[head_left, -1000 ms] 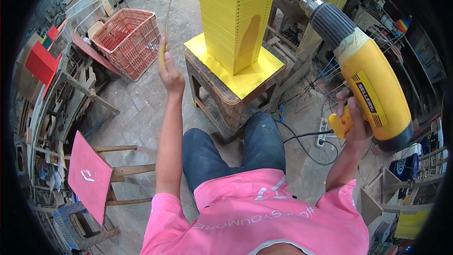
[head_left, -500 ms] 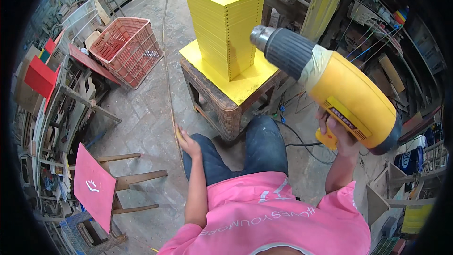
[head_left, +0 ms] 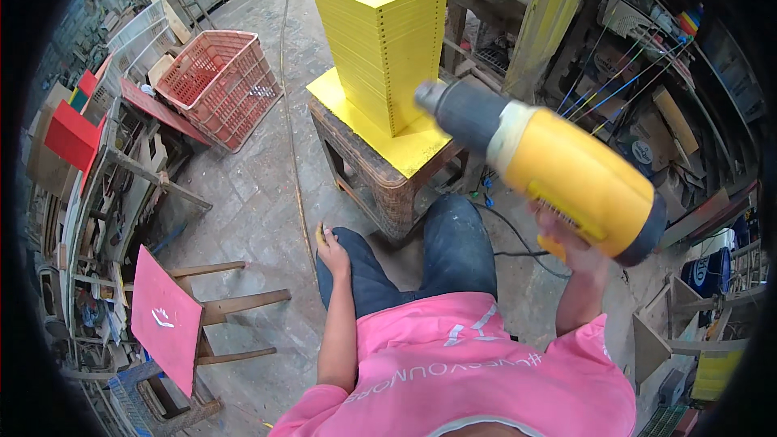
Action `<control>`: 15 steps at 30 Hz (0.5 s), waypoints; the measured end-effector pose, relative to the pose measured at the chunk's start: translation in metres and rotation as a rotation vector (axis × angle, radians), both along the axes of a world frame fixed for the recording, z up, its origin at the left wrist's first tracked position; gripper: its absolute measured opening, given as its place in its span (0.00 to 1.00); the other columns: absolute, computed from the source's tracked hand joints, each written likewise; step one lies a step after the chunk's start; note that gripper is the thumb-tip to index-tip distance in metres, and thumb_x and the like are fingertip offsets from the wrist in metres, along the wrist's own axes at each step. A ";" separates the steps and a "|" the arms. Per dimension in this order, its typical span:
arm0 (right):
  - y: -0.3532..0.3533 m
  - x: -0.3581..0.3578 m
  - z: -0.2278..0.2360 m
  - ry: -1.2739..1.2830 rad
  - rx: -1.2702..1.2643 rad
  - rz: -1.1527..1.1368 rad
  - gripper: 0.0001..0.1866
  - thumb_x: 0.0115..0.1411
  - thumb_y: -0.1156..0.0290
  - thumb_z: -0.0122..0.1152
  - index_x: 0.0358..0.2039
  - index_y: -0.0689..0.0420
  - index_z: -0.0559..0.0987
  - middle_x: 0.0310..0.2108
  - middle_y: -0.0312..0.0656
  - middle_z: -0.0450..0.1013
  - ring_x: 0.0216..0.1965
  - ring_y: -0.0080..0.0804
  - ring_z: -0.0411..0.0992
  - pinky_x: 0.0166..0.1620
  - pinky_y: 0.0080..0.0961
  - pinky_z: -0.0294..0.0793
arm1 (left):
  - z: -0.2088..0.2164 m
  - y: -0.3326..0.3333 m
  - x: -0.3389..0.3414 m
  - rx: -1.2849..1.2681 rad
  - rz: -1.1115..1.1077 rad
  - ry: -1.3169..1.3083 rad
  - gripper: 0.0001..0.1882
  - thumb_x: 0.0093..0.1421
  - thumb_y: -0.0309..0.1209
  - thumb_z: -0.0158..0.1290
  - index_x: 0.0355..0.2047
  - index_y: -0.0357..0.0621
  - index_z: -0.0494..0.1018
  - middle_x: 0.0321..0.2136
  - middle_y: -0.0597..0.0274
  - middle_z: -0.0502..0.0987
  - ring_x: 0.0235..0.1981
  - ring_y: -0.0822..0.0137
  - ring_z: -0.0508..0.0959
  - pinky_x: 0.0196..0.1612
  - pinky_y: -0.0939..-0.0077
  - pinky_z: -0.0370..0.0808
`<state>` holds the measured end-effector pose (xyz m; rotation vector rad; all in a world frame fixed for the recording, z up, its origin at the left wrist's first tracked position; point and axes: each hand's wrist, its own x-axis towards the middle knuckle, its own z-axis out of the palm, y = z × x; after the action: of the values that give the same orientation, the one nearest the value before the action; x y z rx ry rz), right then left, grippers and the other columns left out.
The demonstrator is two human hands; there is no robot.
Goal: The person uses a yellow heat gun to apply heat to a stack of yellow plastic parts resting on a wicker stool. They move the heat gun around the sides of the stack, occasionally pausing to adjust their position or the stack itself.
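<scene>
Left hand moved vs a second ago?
Yes: the left hand moved toward the body, from beside the brown stool's top to by the left knee.

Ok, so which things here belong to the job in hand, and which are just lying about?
Seemingly in use:
- yellow heat gun, gripped in the right hand
- stack of yellow sheets
- brown stool supporting the stack

Probably just lying about:
- red crate
- pink-topped stool
- blue bucket, far right

Workshop: yellow heat gun (head_left: 579, 178), worn stool (head_left: 395, 212), loose boards (head_left: 676, 120), plastic crate (head_left: 252, 105), stained floor (head_left: 243, 214).
</scene>
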<state>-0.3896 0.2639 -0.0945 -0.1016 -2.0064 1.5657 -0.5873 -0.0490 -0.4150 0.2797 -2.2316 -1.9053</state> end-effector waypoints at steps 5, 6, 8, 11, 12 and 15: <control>0.012 -0.001 0.013 -0.092 -0.103 -0.009 0.17 0.58 0.73 0.59 0.48 0.62 0.72 0.31 0.43 0.73 0.24 0.24 0.70 0.27 0.20 0.69 | -0.005 -0.003 0.003 0.086 0.025 0.048 0.20 0.69 0.34 0.38 0.57 0.35 0.64 0.50 0.49 0.70 0.48 0.60 0.75 0.47 0.70 0.73; 0.018 -0.006 0.011 -0.056 -0.104 -0.132 0.14 0.59 0.73 0.58 0.45 0.63 0.72 0.31 0.43 0.73 0.21 0.22 0.68 0.25 0.18 0.67 | -0.005 -0.003 0.003 0.102 0.007 0.040 0.21 0.69 0.35 0.38 0.57 0.35 0.63 0.53 0.50 0.67 0.50 0.59 0.74 0.47 0.69 0.73; 0.025 -0.015 0.012 -0.031 -0.111 -0.272 0.11 0.59 0.69 0.61 0.40 0.59 0.77 0.26 0.36 0.75 0.20 0.17 0.67 0.23 0.16 0.65 | -0.004 -0.005 0.002 0.110 0.002 0.022 0.21 0.69 0.35 0.37 0.57 0.35 0.63 0.53 0.51 0.68 0.50 0.59 0.74 0.47 0.69 0.73; 0.017 -0.014 0.015 0.039 -0.113 -0.214 0.10 0.59 0.70 0.60 0.40 0.60 0.76 0.28 0.37 0.75 0.21 0.17 0.67 0.24 0.16 0.66 | -0.001 -0.002 0.002 0.124 0.019 0.028 0.21 0.69 0.35 0.37 0.56 0.34 0.64 0.52 0.48 0.70 0.50 0.59 0.74 0.47 0.69 0.73; 0.011 -0.010 0.015 0.074 -0.101 -0.172 0.10 0.60 0.70 0.60 0.40 0.60 0.76 0.29 0.38 0.75 0.22 0.18 0.68 0.25 0.16 0.66 | -0.003 -0.002 0.003 0.124 0.027 0.033 0.21 0.69 0.35 0.37 0.56 0.34 0.64 0.51 0.47 0.71 0.50 0.58 0.74 0.47 0.69 0.73; -0.001 0.001 0.004 0.097 -0.240 0.126 0.13 0.58 0.71 0.61 0.43 0.60 0.75 0.31 0.40 0.76 0.23 0.19 0.69 0.26 0.16 0.68 | -0.006 -0.003 0.001 0.121 0.022 0.026 0.21 0.69 0.35 0.38 0.56 0.34 0.64 0.53 0.49 0.70 0.50 0.58 0.74 0.48 0.68 0.73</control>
<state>-0.3881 0.2625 -0.0907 0.0082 -1.7737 1.8511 -0.5862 -0.0524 -0.4215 0.2938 -2.0920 -2.0233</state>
